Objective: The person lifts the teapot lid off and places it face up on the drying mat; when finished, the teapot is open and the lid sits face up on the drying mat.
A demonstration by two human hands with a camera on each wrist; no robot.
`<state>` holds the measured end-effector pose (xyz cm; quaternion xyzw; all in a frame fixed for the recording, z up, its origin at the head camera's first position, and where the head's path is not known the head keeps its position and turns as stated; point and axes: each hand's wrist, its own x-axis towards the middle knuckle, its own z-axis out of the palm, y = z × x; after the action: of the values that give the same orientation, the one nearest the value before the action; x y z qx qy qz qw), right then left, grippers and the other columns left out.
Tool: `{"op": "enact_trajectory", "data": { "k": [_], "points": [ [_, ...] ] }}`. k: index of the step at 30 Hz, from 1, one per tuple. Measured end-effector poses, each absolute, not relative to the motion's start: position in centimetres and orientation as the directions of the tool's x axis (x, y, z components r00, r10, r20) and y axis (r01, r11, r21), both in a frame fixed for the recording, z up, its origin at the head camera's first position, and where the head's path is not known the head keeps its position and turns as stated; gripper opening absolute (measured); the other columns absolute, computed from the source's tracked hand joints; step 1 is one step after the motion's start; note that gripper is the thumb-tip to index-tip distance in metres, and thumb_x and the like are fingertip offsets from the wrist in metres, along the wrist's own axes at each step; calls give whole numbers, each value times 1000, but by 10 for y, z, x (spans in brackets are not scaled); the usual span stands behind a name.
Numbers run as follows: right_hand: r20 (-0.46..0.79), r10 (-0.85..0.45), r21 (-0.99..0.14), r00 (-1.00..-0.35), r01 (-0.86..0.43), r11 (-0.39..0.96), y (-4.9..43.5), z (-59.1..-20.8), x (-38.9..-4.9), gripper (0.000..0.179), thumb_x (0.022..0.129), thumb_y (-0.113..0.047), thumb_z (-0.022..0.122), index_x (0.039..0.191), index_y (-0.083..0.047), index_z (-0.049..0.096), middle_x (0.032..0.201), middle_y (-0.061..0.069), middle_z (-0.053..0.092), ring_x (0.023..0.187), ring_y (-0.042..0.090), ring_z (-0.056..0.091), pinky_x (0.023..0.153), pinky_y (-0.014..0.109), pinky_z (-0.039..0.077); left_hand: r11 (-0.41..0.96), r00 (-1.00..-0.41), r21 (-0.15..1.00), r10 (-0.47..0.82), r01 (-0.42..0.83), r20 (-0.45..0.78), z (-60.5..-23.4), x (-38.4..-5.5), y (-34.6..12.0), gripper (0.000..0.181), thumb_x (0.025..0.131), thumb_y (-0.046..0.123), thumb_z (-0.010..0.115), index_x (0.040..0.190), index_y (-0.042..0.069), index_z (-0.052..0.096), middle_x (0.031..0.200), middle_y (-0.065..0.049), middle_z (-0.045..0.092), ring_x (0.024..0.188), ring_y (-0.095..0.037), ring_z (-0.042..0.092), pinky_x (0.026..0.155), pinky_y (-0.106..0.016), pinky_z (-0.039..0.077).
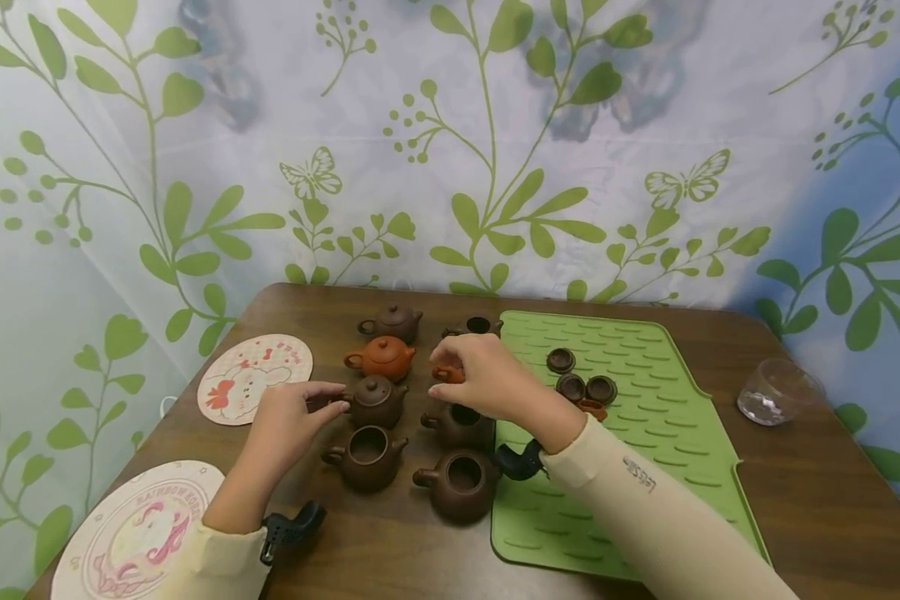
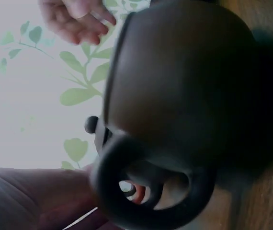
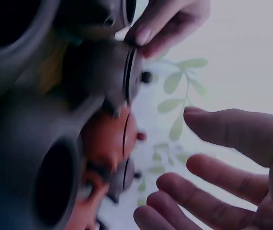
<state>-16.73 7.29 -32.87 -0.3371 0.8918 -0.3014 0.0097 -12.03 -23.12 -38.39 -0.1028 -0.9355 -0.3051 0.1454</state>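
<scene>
My left hand (image 1: 288,421) pinches the handle of a dark brown lidded teapot (image 1: 377,404) between thumb and fingertips. That teapot stands upright on the table; its round lid knob (image 3: 146,77) shows in the right wrist view. My right hand (image 1: 487,375) hovers above the right row of teapots, fingers loosely bent and apart, holding nothing. Just beyond its fingertips is an orange teapot (image 1: 450,374), mostly hidden by the hand. A lidded orange teapot (image 1: 385,358) and a lidded brown teapot (image 1: 394,322) stand behind the pinched one. In front of it is a lidless brown teapot (image 1: 367,458).
Lidless dark teapots (image 1: 461,485) form the right row. A green mat (image 1: 645,500) carries dark lids (image 1: 561,360) and an orange lid (image 1: 591,410). A clear glass (image 1: 772,393) stands at right. Two round printed mats (image 1: 255,379) lie at left. A patterned curtain (image 1: 450,167) hangs behind the table.
</scene>
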Motion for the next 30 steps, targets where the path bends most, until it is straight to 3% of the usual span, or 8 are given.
{"op": "enact_trajectory", "data": {
  "k": [4,10,14,21,30],
  "points": [
    [139,-676,-531,-724,-630,566,42,-324,-175,34,95,-25,84,122,-7,72,114,5,70,105,22,66,90,37,54,791,-936,547,89,274,341,-388,-126,-232,19,91,14,85,108,6,84,99,-7,79,79,-24,70,70,-44,50],
    [37,-752,-482,-658,-671,563,6,-323,-187,35,99,-26,79,126,-7,71,120,7,69,110,22,65,92,36,53,777,-946,575,76,254,316,-395,-131,-234,19,94,16,83,110,6,84,105,-11,78,103,-35,72,85,-55,55],
    [-1,-774,-441,-634,-694,569,-11,-325,-194,36,100,-26,78,130,-8,71,122,7,69,110,21,65,92,32,53,767,-949,592,72,250,308,-398,-131,-235,20,95,17,82,111,5,84,106,-11,78,103,-36,72,85,-56,55],
    [-43,-774,-420,-632,-692,588,-26,-331,-199,34,100,-25,77,129,-8,73,122,5,69,112,20,65,92,28,53,761,-948,597,74,254,310,-400,-129,-235,18,96,15,81,111,5,84,102,-8,79,95,-31,74,80,-52,57],
    [-74,-738,-385,-671,-663,642,-27,-335,-201,26,100,-28,78,121,-14,76,117,0,69,106,15,64,90,27,53,775,-957,593,51,219,286,-403,-129,-234,18,97,16,80,112,8,84,105,-10,78,96,-30,73,79,-51,55]
  ]
}}
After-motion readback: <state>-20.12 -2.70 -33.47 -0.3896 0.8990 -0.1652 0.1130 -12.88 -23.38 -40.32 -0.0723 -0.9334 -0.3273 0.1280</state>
